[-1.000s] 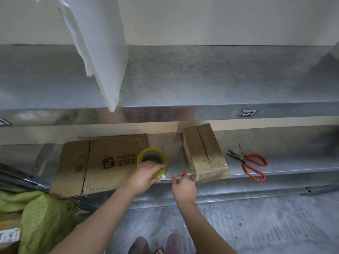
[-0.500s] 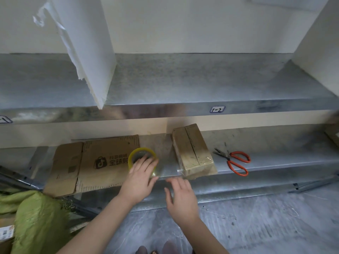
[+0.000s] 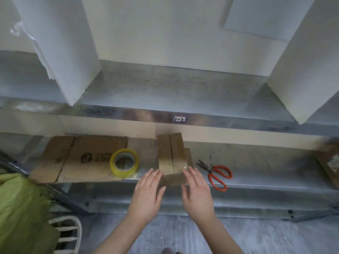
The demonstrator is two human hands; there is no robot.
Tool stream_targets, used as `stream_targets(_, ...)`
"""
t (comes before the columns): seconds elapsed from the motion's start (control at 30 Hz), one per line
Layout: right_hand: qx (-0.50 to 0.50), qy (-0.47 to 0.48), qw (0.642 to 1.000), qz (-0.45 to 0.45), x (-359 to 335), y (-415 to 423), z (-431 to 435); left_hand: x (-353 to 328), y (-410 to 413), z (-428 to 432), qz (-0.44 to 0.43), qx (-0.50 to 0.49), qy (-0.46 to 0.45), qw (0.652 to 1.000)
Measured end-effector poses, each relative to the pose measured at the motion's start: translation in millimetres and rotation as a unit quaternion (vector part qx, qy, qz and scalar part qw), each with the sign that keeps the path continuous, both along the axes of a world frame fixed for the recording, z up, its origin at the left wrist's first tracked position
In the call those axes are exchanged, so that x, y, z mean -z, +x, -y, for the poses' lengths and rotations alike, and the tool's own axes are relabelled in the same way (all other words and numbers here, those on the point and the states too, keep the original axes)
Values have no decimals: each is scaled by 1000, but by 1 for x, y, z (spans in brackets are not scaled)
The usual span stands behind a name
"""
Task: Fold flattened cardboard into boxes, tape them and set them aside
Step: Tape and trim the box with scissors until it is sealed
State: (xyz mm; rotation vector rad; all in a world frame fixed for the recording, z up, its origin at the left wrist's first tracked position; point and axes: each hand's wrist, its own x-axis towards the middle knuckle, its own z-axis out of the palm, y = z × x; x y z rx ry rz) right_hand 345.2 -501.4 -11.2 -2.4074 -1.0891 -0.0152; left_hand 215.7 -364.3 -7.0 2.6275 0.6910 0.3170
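Observation:
A small folded cardboard box (image 3: 170, 154) stands on the lower metal shelf (image 3: 256, 171), its top flaps meeting in a centre seam. My left hand (image 3: 149, 191) and my right hand (image 3: 197, 189) are at the box's near end, one on each side, fingers straight and holding nothing. Whether the fingertips touch the box I cannot tell. A roll of clear yellowish tape (image 3: 124, 163) lies left of the box, partly on a flattened printed cardboard sheet (image 3: 78, 158).
Orange-handled scissors (image 3: 216, 174) lie on the shelf right of the box. Another cardboard piece (image 3: 330, 164) sits at the far right edge. White boards (image 3: 60, 44) stand on the upper shelf. A green sack (image 3: 20, 208) and a white chair back (image 3: 67, 233) are at lower left.
My left hand let go of the tape roll and my right hand released the tape end. Both hands moved right to the near end of the box and opened flat.

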Motion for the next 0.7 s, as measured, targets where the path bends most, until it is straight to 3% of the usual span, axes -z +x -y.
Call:
stream_targets(0.23, -22, 78, 975, -207, -1, 27, -1, 3, 17, 11, 14, -123, -149, 981)
stream_targets(0.33, -10, 129, 946, -298, 2, 31, 2, 6, 27, 21, 42, -157, -242, 956)
stream_targets(0.43, -27, 160, 920, -356, 1, 39, 6, 7, 31, 26, 73, -180, -267, 944)
stream_targets(0.53, -38, 133, 934, -328, -1, 56, 2, -3, 38, 16, 86, -190, -267, 941)
stream_targets(0.7, -12, 81, 974, -213, 3, 58, -8, -10, 54, 11, 52, -212, -184, 959)
